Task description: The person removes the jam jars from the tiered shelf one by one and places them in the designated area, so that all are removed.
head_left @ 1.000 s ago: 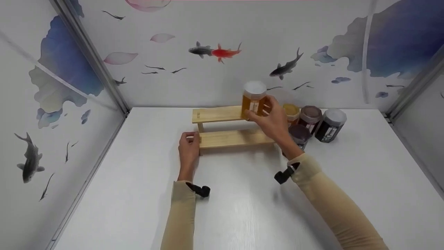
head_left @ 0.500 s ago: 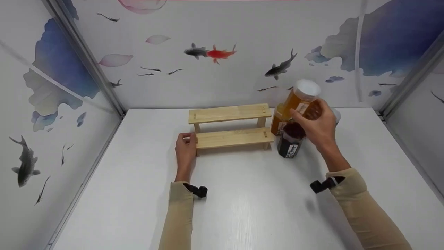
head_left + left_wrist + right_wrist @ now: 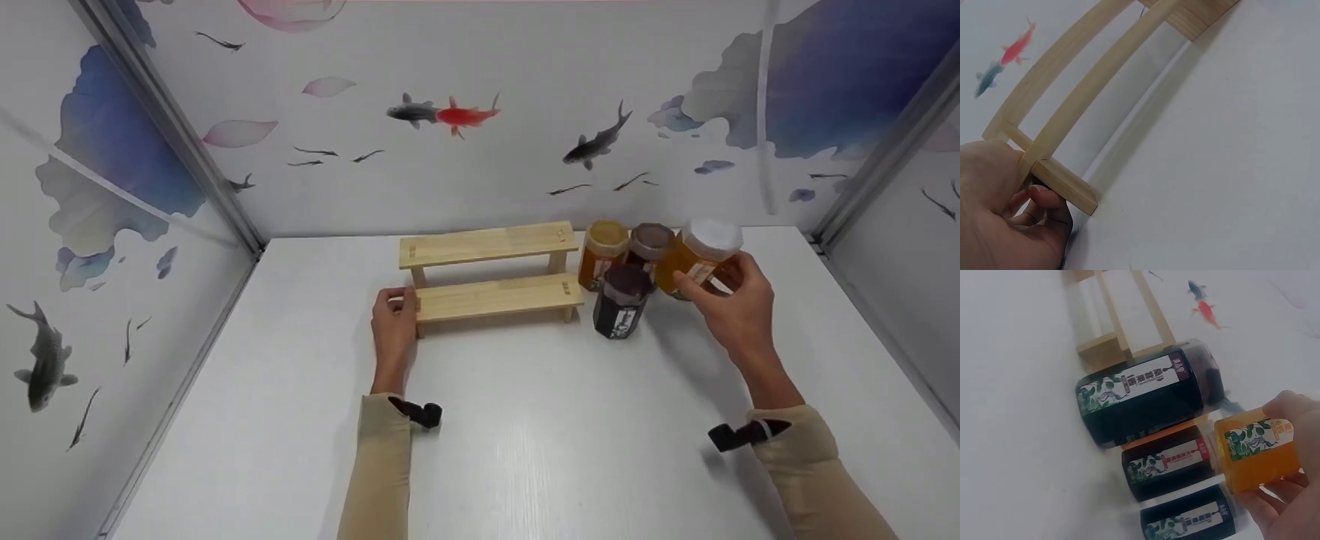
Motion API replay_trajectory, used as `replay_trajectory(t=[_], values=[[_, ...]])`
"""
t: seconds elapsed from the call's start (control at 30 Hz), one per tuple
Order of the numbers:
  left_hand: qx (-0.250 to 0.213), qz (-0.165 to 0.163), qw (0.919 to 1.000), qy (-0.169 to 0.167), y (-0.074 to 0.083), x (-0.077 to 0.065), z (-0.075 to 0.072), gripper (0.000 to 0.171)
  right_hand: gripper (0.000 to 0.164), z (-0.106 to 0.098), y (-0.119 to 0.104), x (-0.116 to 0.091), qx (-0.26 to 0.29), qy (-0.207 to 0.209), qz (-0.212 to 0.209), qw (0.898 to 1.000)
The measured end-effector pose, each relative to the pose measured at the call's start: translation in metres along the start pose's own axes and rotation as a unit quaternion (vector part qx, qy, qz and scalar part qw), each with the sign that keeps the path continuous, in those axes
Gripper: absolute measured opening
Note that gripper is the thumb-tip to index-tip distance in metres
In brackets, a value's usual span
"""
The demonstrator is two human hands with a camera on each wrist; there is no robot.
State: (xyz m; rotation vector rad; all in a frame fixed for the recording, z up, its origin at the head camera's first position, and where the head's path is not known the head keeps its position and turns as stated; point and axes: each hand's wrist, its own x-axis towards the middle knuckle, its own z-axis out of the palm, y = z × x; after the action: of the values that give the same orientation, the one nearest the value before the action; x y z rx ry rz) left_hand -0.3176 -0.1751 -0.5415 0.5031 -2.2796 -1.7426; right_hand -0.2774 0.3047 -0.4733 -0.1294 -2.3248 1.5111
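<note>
My right hand (image 3: 739,311) grips an amber honey jar (image 3: 675,270) with a white lid, its fingers and thumb around the sides. The jar leans at the right end of a group of jars; whether its base touches anything is unclear. In the right wrist view, the held jar overlaps the tops of two dark jars. My left hand (image 3: 394,322) pinches the left end of a two-tier wooden rack (image 3: 495,297). Curled fingers (image 3: 1053,199) meet the rack's end in the left wrist view. Both shelves are bare.
Right of the rack stand another amber jar (image 3: 600,251), a dark jar (image 3: 622,300) in front and a reddish-brown-lidded jar (image 3: 651,238) behind. A further dark jar (image 3: 1188,520) shows in the right wrist view. The back wall (image 3: 480,180) rises close behind the rack.
My right hand has carried the amber jar from above the rack's upper shelf rightward, then down beside the other jars. My left hand keeps its hold on the rack.
</note>
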Motion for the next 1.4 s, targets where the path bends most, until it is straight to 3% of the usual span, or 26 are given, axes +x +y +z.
replay_trajectory(t=[0.53,1.1,1.4], values=[[0.012,0.001,0.9999,0.012,-0.005,0.003,-0.006,0.035,0.090,0.017,0.052,-0.019,-0.047,-0.088,0.042,0.994],[0.007,0.002,0.9999,0.010,-0.005,0.006,-0.005,0.035,0.098,0.017,0.055,-0.022,-0.037,-0.126,0.057,0.990],[0.003,0.019,0.9997,0.018,-0.007,0.010,-0.010,0.037,0.101,0.019,0.055,-0.019,-0.033,-0.133,0.039,0.990]])
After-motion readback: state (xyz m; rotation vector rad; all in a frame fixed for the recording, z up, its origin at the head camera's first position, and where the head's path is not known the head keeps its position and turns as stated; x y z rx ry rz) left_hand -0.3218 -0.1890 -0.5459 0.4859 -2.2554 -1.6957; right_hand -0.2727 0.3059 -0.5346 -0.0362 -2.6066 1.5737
